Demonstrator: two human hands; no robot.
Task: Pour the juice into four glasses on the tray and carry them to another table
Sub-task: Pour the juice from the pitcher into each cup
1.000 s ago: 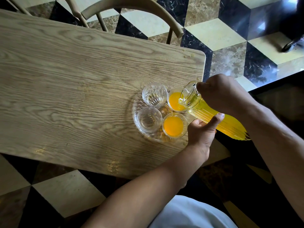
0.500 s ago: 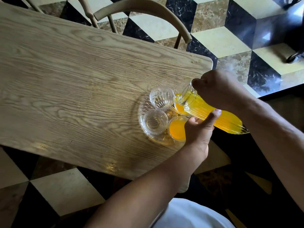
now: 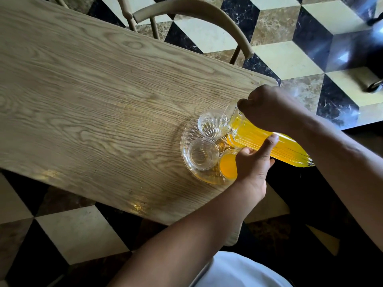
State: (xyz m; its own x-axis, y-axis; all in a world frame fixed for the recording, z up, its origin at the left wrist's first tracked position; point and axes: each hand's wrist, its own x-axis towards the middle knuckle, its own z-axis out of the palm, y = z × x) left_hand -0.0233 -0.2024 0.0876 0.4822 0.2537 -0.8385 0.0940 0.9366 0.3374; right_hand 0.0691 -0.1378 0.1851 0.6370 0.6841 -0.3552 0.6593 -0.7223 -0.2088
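- Wooden table [image 3: 87, 104]: pale oak grain, one rounded corner at the far right, seen from above.
- Glass tray [image 3: 186, 139]: round, clear, ribbed, resting flat on the table near the right-hand edge.
- Four glasses on the tray, grouped close together.
- Far-left glass [image 3: 208, 126]: clear, showing no juice, standing directly under the jug's mouth.
- Near-left glass [image 3: 203, 154]: clear, showing no juice, upright.
- Near-right glass [image 3: 228, 167]: filled with orange juice, partly hidden behind the left hand.
- Far-right glass [image 3: 231, 142]: mostly hidden under the jug; only an orange edge visible.
- Jug [image 3: 267, 141]: ribbed clear glass, full of orange juice, tilted steeply with the mouth over the far-left glass and the base raised beyond the table edge.
- Right hand [image 3: 271, 108]: fingers curled tightly at the jug's neck, gripping from above; handle itself not visible.
- Left hand [image 3: 253, 164]: held against the jug's underside, thumb stretched up along the ribbed wall, other fingers bent beneath; supporting rather than clasping fully.
- Chair [image 3: 196, 15]: curved wooden back, tucked in at the table's far side.
- Floor [image 3: 290, 59]: cube-pattern tiles in cream, brown and black marble.
- White garment [image 3: 238, 272]: visible at the bottom edge, below the left forearm.
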